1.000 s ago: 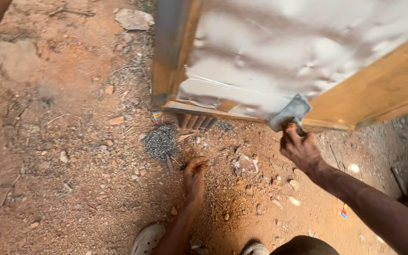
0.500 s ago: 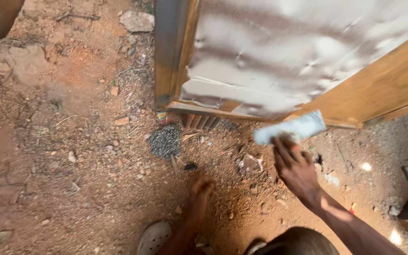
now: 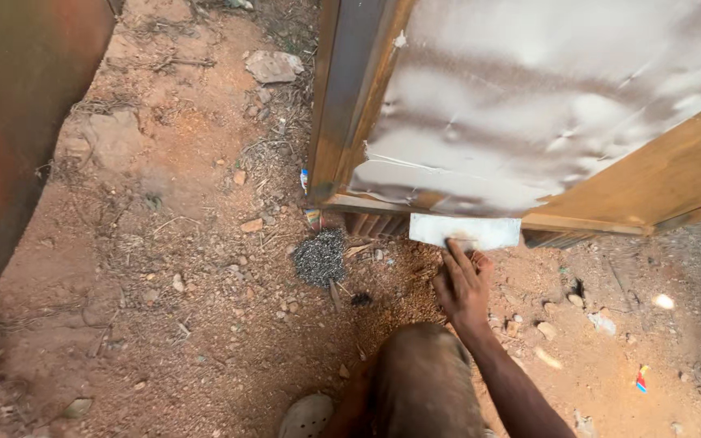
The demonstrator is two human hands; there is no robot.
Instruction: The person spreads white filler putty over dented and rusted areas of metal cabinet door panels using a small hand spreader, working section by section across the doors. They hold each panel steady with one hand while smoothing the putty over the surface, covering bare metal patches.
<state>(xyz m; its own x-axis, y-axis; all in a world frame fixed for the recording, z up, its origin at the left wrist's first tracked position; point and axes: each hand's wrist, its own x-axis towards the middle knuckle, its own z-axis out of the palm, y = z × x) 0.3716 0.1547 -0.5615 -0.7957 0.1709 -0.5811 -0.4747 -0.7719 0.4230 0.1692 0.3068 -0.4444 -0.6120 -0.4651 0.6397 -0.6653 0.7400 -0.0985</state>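
My right hand (image 3: 464, 280) presses a small rectangular piece of shiny sheet metal (image 3: 466, 231) flat against the bottom rail of a wooden frame (image 3: 651, 182) clad in silvery sheet metal (image 3: 529, 105). The fingers lie on the piece's lower edge. A small grey pile of nails (image 3: 320, 258) lies on the red earth just left of the hand, at the frame's corner. My bent knee (image 3: 423, 381) fills the lower middle and hides my left hand.
Red dirt ground with pebbles, twigs and a flat stone (image 3: 273, 65) at the back. A rusty metal wall (image 3: 18, 138) stands along the left. A sandal (image 3: 306, 415) shows at the bottom edge. A small coloured scrap (image 3: 641, 378) lies at the right.
My right hand has turned the metal piece from tilted to flat against the frame's bottom rail. My left hand, earlier reaching toward the nails, has drawn back out of sight behind my knee.
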